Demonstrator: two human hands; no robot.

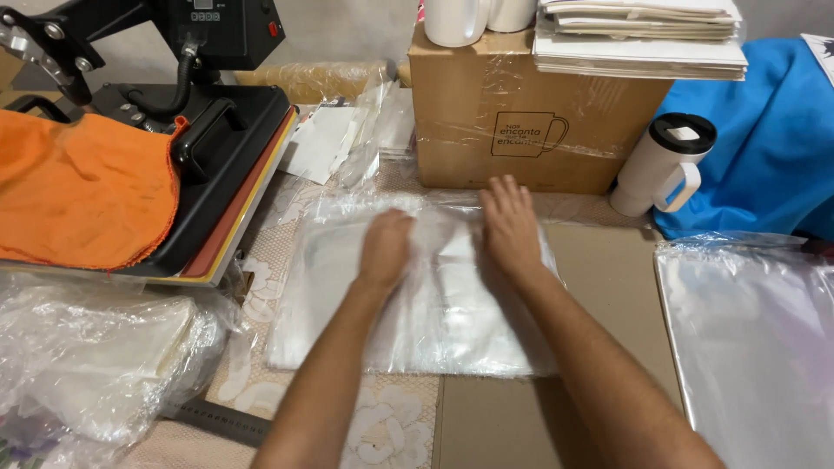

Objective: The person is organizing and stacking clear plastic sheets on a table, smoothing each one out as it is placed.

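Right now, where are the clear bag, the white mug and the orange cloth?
clear bag (452,321): head view, its lower middle.
white mug (647,169): head view, its body.
orange cloth (78,195): head view, its middle.

Much around the cardboard box (521,122) can't be made out fully. On top of it, two white cups (456,19) and a stack of white sheets (643,35) run off the upper edge. Left of the box, the heat press (174,130) loses its arm past the frame, and an orange cloth (78,191) covers part of its plate. In front of the box, the left hand (385,247) is blurred, and both hands hide part of the clear plastic bag (417,304); what's inside is unclear. Right of the box, blue fabric (773,139) and another plastic sleeve (756,347) are cut off.
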